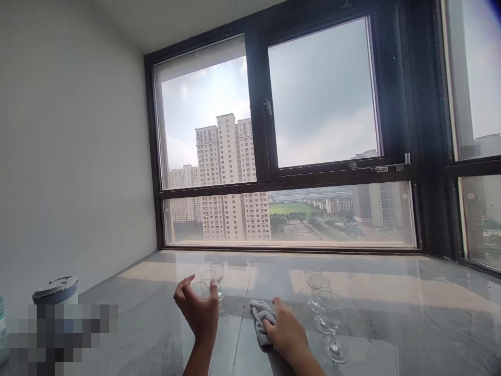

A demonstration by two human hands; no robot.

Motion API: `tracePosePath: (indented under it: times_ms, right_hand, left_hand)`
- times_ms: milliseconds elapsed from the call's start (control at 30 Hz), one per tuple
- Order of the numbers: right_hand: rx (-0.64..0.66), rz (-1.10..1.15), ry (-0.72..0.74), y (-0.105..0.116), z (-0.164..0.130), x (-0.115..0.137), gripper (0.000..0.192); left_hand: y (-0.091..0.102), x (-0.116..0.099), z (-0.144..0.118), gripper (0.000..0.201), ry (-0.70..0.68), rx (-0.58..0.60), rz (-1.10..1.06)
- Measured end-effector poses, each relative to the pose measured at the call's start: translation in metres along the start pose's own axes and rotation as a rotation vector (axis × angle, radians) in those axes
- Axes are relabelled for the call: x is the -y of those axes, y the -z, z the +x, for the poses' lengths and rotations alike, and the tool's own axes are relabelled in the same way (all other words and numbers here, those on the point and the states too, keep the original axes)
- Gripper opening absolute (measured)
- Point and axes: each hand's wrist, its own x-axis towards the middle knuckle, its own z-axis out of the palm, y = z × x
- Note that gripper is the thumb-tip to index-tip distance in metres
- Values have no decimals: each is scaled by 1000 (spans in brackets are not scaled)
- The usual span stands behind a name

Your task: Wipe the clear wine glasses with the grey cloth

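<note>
My left hand (198, 308) is raised at the left group of stemmed glasses, its fingers curved and thumb apart. Between thumb and fingertips shows the rim of the nearest glass (200, 288); my hand hides most of it, and contact cannot be made out. Behind it stand a second glass (208, 275) and a third glass (217, 271). On the grey tabletop, my right hand (287, 329) grips a folded grey cloth (261, 316). Right of that hand, three more stemmed glasses stand upright in a row: a near glass (331, 308), a middle glass (320, 284) and a far glass (313, 274).
The glossy grey surface (148, 318) runs back to a dark-framed window (282, 186). At the far left stands a lidded container (57, 290), partly covered by a blurred patch. A clear bottle (2, 324) is cut off by the left edge.
</note>
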Motion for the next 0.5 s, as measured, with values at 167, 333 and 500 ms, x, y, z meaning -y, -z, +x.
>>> tracePosePath:
  times_ms: [167, 333, 500]
  right_hand:
    - [-16, 12, 21, 0, -1, 0, 39]
    - [-14, 32, 20, -1, 0, 0, 36]
    - [-22, 37, 30, -2, 0, -1, 37]
  left_hand:
    - [2, 3, -2, 40, -15, 75, 12]
    - [3, 4, -4, 37, -86, 177, 48]
    - [4, -1, -7, 37, -116, 213, 64]
